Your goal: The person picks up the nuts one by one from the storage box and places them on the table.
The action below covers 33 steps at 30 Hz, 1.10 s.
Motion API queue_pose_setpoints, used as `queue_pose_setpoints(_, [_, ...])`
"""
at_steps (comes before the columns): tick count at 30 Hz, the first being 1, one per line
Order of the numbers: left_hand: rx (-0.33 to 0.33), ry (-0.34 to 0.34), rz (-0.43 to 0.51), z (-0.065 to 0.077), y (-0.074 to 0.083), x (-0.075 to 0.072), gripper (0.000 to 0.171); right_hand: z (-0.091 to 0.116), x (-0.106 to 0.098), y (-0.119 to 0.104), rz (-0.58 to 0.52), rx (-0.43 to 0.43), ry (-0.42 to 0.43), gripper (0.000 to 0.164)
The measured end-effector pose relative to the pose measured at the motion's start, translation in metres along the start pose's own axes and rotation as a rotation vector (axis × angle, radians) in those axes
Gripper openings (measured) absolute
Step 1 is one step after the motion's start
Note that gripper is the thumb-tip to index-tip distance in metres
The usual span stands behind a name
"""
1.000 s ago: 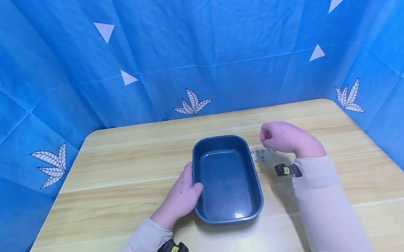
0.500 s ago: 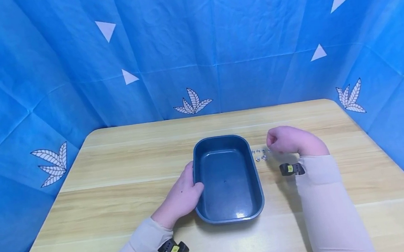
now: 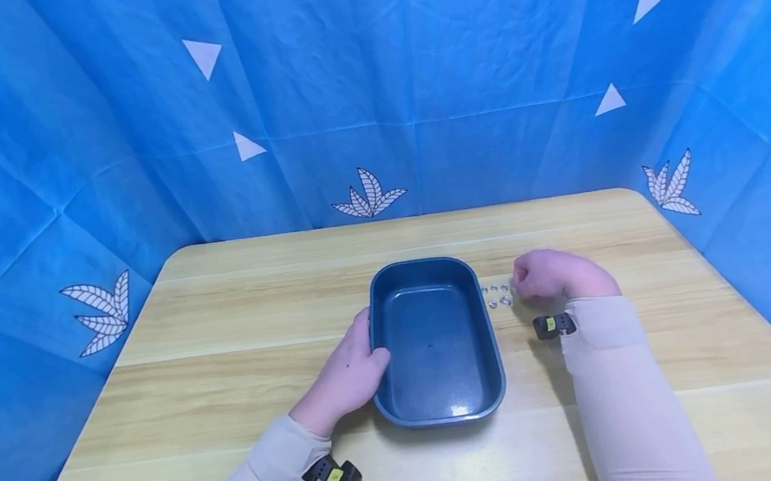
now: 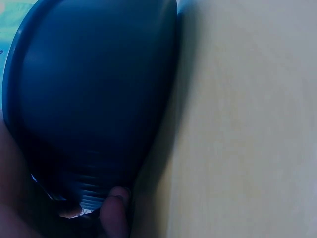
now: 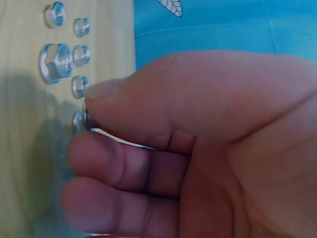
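Note:
A dark blue plastic tub point(image 3: 430, 354) stands on the table. My left hand point(image 3: 343, 372) grips its left side, thumb over the rim and fingers along the outer wall, some of them hidden in the head view. To the right of the tub, several small silver flange nuts point(image 3: 505, 301) lie on the table in two short rows. At the right end of these rows, my right hand point(image 3: 554, 275) has thumb and fingertips low by the tabletop. In the right wrist view they pinch a nut point(image 5: 87, 118), mostly covered; a larger-looking flange nut point(image 5: 57, 63) lies close by.
The light wooden table point(image 3: 243, 304) extends to both sides of the tub. Behind it and at the sides hangs a blue curtain point(image 3: 454, 90) with white leaf and triangle prints. Each wrist wears a black strap camera point(image 3: 554, 325).
The right hand has shifted a little to the right and down, lowering its fingertips to the right end of the nut row. The left hand and tub hold their place.

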<state>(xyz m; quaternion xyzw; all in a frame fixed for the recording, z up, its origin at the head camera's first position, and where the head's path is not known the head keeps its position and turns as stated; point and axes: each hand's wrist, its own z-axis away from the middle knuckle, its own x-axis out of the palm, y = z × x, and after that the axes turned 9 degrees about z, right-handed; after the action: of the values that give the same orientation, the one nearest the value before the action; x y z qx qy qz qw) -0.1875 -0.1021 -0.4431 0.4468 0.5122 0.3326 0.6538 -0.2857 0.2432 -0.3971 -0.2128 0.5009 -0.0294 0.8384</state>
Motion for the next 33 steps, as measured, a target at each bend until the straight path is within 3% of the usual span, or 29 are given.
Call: queue_pose_setpoints(33, [-0.001, -0.006, -0.004, -0.0001, -0.0006, 0.0009, 0.069, -0.0076, 0.0078, -0.0002, 0.047, -0.03, -0.008, 0.016])
